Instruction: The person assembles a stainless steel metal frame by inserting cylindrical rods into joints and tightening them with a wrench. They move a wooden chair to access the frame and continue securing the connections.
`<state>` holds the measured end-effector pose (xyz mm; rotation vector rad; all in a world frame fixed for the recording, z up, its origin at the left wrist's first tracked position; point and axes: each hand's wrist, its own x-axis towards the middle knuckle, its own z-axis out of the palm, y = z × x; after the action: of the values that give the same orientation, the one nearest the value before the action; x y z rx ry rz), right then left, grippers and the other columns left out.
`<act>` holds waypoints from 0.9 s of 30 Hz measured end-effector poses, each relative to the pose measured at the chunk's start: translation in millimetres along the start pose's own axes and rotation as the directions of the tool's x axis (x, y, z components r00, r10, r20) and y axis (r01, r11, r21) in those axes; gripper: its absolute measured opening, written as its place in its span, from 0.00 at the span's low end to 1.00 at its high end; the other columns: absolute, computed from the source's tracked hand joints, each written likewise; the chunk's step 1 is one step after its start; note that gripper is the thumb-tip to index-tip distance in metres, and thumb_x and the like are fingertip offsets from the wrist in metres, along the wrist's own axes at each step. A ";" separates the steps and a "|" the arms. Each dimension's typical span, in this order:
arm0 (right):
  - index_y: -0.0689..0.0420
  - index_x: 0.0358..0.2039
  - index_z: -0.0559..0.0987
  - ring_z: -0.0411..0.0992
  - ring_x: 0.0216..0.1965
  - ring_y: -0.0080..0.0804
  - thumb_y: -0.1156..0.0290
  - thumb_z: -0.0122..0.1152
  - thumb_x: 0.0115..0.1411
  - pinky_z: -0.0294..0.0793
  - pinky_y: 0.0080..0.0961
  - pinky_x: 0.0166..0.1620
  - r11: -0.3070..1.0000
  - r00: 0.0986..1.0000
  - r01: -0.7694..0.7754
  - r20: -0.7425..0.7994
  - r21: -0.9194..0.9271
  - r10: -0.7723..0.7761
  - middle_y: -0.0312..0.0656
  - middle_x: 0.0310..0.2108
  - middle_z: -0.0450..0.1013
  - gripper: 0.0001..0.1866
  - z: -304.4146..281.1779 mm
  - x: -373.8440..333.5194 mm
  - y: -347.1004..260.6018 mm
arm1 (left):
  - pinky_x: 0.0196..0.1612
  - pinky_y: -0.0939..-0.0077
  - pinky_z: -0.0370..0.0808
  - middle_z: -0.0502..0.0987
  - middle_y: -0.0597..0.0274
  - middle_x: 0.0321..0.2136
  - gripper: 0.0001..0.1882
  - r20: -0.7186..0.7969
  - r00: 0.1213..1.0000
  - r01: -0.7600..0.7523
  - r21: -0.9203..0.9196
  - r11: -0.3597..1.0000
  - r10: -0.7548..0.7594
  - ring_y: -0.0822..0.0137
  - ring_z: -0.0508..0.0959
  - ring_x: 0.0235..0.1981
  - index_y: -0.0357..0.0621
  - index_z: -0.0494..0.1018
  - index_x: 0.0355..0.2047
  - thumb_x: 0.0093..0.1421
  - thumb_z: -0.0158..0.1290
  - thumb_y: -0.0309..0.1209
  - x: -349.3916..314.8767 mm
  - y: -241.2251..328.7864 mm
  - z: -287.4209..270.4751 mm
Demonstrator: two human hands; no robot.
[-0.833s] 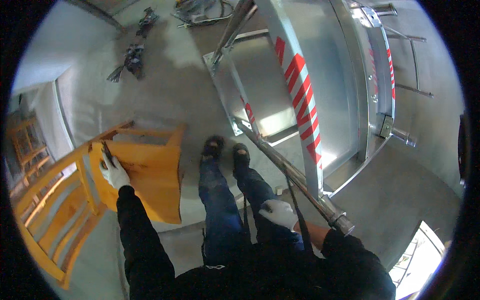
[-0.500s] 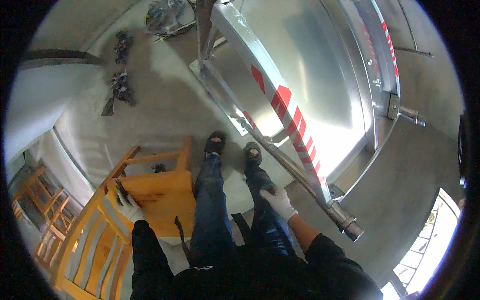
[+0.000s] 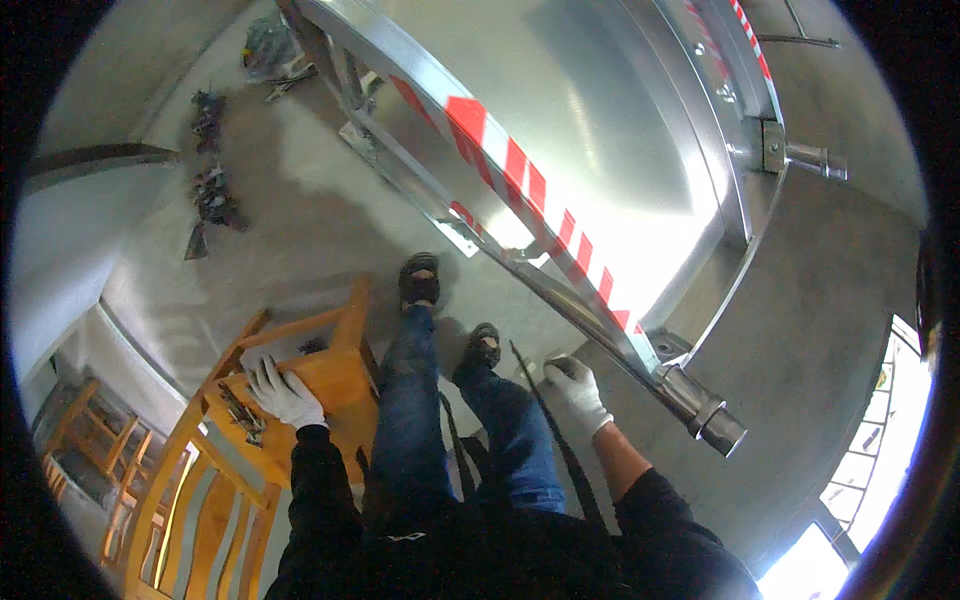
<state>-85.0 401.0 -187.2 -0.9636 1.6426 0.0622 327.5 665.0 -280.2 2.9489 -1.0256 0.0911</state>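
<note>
Resting flat, palm down, the left hand [image 3: 285, 392] in a white work glove lies on the top platform of an orange stepladder [image 3: 330, 378]; fingers are spread and not curled round anything, so no grasp there, only a bracing touch. Just beside that hand, on the same platform, lies a small cluster of dark metal bits [image 3: 240, 412], too small to tell apart.

Right hand [image 3: 575, 395], also gloved, is curled with fingers bent near the lower end of a long steel beam [image 3: 560, 250] banded with red and white stripes. Whether it actually clasps the beam's lower edge or a thin dark strap [image 3: 545, 415] running past it, I cannot tell.

Position: the stepladder stands at the person's left, its platform level with the knees; the feet in dark sandals [image 3: 420, 285] sit on the grey concrete floor [image 3: 300, 210] between the ladder and the beam. The beam slants from upper left to lower right and ends in a round tube stub [image 3: 705, 420].

Handling, as judged: the ladder looks wooden, stiff and moderately heavy, best taken by the side rails rather than the platform. The beam looks heavy, rigid and smooth, likely slippery in gloves; its flanged edge offers the surest hold.

Scattered dark tools [image 3: 210, 190] lie well apart on the floor.
</note>
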 end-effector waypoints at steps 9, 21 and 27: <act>0.65 0.43 0.79 0.74 0.36 0.25 0.69 0.62 0.57 0.72 0.22 0.43 1.000 1.000 0.019 0.019 -0.020 -0.019 0.40 0.34 0.78 0.16 -17.5 3.3 2.5 | 0.62 0.45 0.59 0.72 0.52 0.54 0.21 -0.080 0.995 -0.057 0.027 0.998 0.059 0.45 0.66 0.60 0.45 0.72 0.54 0.66 0.42 0.41 3.6 5.0 17.8; 0.62 0.46 0.78 0.71 0.44 0.28 0.67 0.74 0.52 0.71 0.26 0.50 0.806 0.807 0.587 -0.133 0.075 -0.576 0.39 0.44 0.74 0.23 4.6 -8.7 -104.3 | 0.62 0.45 0.59 0.74 0.52 0.52 0.20 -0.092 0.995 -0.045 0.018 0.999 0.046 0.44 0.68 0.58 0.43 0.74 0.51 0.65 0.44 0.38 6.7 13.2 10.1; 0.59 0.46 0.78 0.72 0.45 0.29 0.67 0.67 0.58 0.72 0.27 0.50 0.845 0.844 0.533 -0.084 0.033 -0.529 0.39 0.43 0.76 0.17 20.0 38.3 -93.5 | 0.62 0.47 0.60 0.73 0.50 0.52 0.18 -0.078 0.997 -0.017 0.021 1.000 0.019 0.44 0.68 0.58 0.41 0.74 0.51 0.64 0.45 0.35 3.8 8.3 10.5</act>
<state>-11.8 328.7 -184.6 -1.3611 1.3776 -0.3998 325.8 655.8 -290.4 2.9285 -1.0476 0.2173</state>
